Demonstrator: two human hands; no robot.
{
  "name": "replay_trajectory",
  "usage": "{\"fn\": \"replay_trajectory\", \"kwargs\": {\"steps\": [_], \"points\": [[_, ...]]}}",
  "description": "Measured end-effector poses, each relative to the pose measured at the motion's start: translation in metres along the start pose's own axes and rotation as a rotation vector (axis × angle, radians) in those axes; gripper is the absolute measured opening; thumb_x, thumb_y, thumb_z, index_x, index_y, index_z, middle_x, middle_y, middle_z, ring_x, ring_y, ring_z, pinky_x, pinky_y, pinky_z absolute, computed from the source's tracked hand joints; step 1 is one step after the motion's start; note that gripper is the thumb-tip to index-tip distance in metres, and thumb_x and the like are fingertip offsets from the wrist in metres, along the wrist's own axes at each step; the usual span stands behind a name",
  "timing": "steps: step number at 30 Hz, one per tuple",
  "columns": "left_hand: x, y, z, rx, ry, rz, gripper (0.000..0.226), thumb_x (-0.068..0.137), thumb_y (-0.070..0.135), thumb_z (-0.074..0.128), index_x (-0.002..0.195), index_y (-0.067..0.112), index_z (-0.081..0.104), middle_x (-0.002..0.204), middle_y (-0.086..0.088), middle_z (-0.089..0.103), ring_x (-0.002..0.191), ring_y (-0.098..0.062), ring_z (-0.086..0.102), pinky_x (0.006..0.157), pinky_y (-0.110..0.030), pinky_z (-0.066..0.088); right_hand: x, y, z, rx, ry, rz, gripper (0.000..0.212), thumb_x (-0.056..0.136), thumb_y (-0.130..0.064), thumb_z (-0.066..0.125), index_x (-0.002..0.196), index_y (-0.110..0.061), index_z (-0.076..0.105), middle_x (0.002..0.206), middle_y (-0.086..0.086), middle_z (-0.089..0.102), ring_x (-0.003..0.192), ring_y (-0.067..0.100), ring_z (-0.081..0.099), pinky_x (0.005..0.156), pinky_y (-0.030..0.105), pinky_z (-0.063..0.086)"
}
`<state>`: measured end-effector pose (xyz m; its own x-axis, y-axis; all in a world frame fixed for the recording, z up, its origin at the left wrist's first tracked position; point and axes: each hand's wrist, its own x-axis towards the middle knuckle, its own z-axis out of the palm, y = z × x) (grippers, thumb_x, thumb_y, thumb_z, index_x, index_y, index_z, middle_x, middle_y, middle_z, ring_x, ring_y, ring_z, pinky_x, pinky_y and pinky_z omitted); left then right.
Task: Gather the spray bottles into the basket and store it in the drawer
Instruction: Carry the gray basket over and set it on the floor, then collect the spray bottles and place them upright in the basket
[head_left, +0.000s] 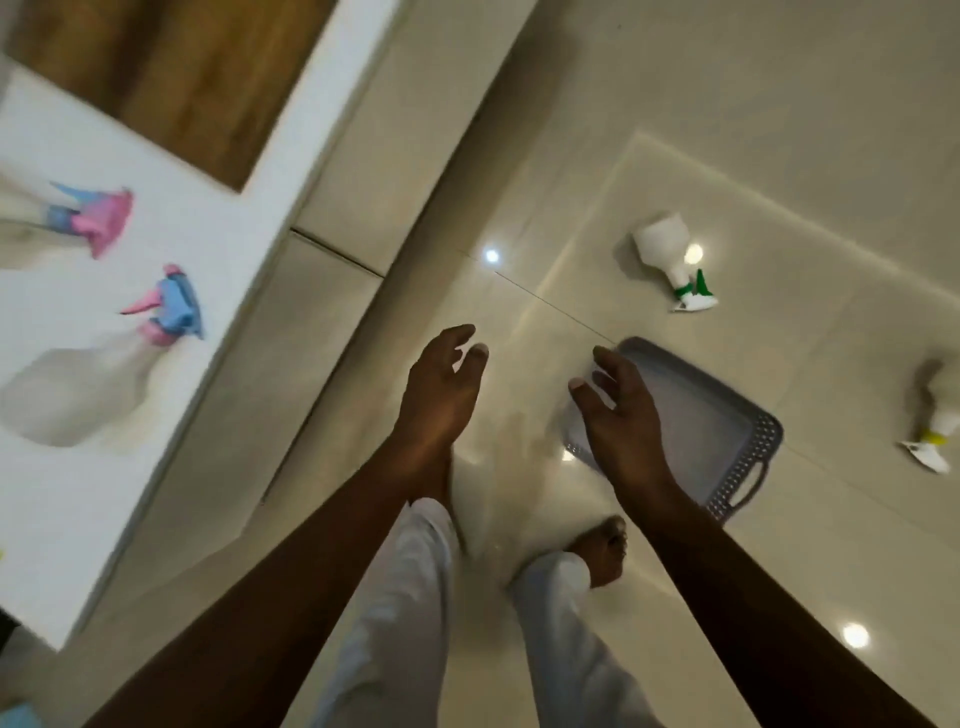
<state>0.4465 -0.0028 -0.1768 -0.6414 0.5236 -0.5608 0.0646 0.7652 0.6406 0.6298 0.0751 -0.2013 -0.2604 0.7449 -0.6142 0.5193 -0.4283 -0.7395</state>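
A grey basket (717, 415) with a perforated rim and a handle lies empty on the glossy floor at centre right. My right hand (618, 415) hovers open over its left edge, and my left hand (441, 389) is open to the left of it, holding nothing. On the floor lie a white spray bottle with a green trigger (670, 254) beyond the basket and one with a yellow collar (940, 410) at the right edge. Two clear bottles stand on the white counter at left: one with a pink head (98, 218), one with a blue head (104, 374).
The white counter (62, 519) with a wooden inset (176, 78) fills the left side. Beige cabinet drawer fronts (332, 291) run below its edge, shut. My bare feet and white trousers (415, 597) are on the tiled floor under my arms.
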Motion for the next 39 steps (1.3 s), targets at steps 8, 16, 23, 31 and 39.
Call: {"fn": "replay_trajectory", "kwargs": {"steps": [8,16,23,31,39], "points": [[0.007,-0.019,-0.178,-0.063,0.202,0.016,0.038,0.103,0.041,0.055,0.140,0.034,0.057,0.141,0.017,0.059,0.123,-0.001,0.056,0.086,-0.005,0.036,-0.039,-0.126,0.136,0.064,-0.205,-0.058,0.044,0.104,-0.023,0.067,0.146,-0.031,0.056,0.143,-0.015,0.057,0.121,-0.006,0.057,0.083,0.005,0.044],[0.024,-0.061,-0.313,-0.066,0.427,0.043,0.029,0.102,0.026,0.059,0.131,0.027,0.065,0.128,0.014,0.065,0.102,0.016,0.060,0.079,0.004,0.040,-0.062,-0.190,0.255,0.041,-0.305,0.015,0.039,0.103,-0.021,0.066,0.140,-0.029,0.059,0.120,-0.025,0.063,0.105,-0.018,0.062,0.076,0.000,0.048],[0.026,-0.127,-0.389,0.168,0.489,-0.053,0.029,0.100,0.028,0.062,0.128,0.025,0.068,0.131,0.005,0.065,0.119,-0.015,0.060,0.103,-0.037,0.049,-0.095,-0.186,0.352,0.027,-0.430,0.347,0.034,0.096,-0.042,0.070,0.129,-0.035,0.064,0.119,-0.009,0.071,0.116,0.017,0.069,0.113,0.050,0.051],[0.017,-0.163,-0.393,0.102,0.378,-0.228,0.028,0.099,0.045,0.060,0.116,0.028,0.074,0.125,0.010,0.071,0.113,-0.009,0.062,0.096,-0.025,0.044,-0.119,-0.187,0.409,0.170,-0.320,0.559,0.041,0.096,-0.034,0.076,0.131,-0.025,0.057,0.112,-0.004,0.070,0.102,0.015,0.072,0.095,0.037,0.063],[0.000,-0.141,-0.360,0.016,0.389,-0.174,0.025,0.101,0.039,0.058,0.115,0.026,0.073,0.112,0.018,0.069,0.104,-0.004,0.061,0.092,-0.027,0.047,-0.132,-0.188,0.401,0.221,-0.398,0.484,0.030,0.101,-0.028,0.071,0.129,-0.021,0.064,0.121,-0.001,0.070,0.118,0.024,0.068,0.108,0.042,0.057]]}}
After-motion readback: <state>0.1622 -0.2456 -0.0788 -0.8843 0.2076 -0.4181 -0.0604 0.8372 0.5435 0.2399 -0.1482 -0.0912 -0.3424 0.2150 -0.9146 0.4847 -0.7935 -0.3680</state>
